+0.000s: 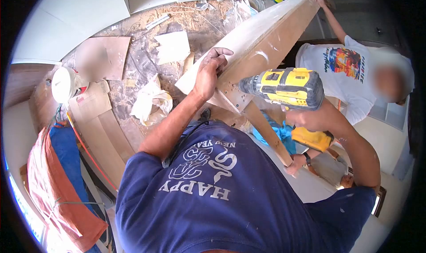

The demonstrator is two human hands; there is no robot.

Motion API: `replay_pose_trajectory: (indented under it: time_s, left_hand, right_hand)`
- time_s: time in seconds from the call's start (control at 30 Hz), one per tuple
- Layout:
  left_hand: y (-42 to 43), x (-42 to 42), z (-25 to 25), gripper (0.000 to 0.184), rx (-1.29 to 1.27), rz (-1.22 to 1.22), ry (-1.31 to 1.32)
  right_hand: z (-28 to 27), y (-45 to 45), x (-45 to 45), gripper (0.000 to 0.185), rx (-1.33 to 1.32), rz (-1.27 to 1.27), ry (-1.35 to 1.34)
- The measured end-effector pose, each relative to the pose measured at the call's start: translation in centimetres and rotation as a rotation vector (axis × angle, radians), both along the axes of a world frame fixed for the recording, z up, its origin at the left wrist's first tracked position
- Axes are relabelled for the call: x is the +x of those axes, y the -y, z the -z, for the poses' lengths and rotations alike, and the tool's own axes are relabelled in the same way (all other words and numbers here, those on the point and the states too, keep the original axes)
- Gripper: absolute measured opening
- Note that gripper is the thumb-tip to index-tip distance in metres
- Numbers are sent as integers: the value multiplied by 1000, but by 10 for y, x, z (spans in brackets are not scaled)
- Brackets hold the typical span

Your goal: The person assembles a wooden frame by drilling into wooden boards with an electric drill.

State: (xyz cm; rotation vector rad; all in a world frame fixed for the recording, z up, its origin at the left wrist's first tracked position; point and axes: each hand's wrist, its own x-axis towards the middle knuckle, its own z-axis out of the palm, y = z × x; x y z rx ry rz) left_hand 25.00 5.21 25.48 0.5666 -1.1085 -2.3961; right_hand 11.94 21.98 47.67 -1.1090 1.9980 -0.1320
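Observation:
A yellow and black cordless drill (pixel 290 88) is in my right hand (pixel 306 119), its fingers wrapped round the grip. The drill's nose points left at the end of a long wooden board (pixel 262 49), near several small holes or screws. My left hand (pixel 212 69) rests at the board's near end, fingers bent; whether they grip its edge or something small is hard to tell. A narrow wooden strip (pixel 268 132) runs down and right from that end.
A co-worker in a white shirt (pixel 310 62) stands at the right, one hand on the board's far end, the other at the strip. A white bucket (pixel 64 85), cardboard (pixel 91 100), paper scraps (pixel 173 46) and a red hose (pixel 91 153) lie left.

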Motion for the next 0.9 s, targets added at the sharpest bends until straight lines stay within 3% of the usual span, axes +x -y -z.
replay_pose_trajectory:
  time_s: [0.03, 0.1, 0.17, 0.23, 0.27, 0.37, 0.47, 0.53, 0.7, 0.9]
  left_hand:
    - [2, 1, -3, 30, -2, -5, 8]
    - [3, 1, -4, 30, 1, -7, 11]
    - [3, 1, -2, 30, 2, -9, 3]
    - [3, 4, -7, 30, 30, 1, -2]
    - [3, 5, -8, 30, 46, 5, -6]
    - [2, 3, -1, 31, 79, 21, -10]
    - [4, 3, 1, 31, 50, 27, -35]
    - [4, 2, -1, 30, 34, 25, -13]
    - [3, 1, 6, 30, -6, 6, 10]
    - [5, 2, 1, 30, -14, -14, 49]
  right_hand:
    - [-2, 3, 0, 28, -24, -71, -23]
    - [-9, 10, 9, 29, -10, 84, 7]
    - [-6, 10, -4, 28, -1, -189, -66]
    - [-10, 20, -2, 27, 89, -142, -62]
    - [-18, 28, 6, 26, 179, 45, -19]
    - [-20, 35, 11, 24, 259, 275, 88]
    - [-7, 8, -7, 25, 219, 18, 114]
    - [-7, 6, -5, 25, 245, 22, 123]
    - [-12, 10, 31, 26, 287, 735, 329]
    - [-10, 10, 45, 28, 263, 955, 458]
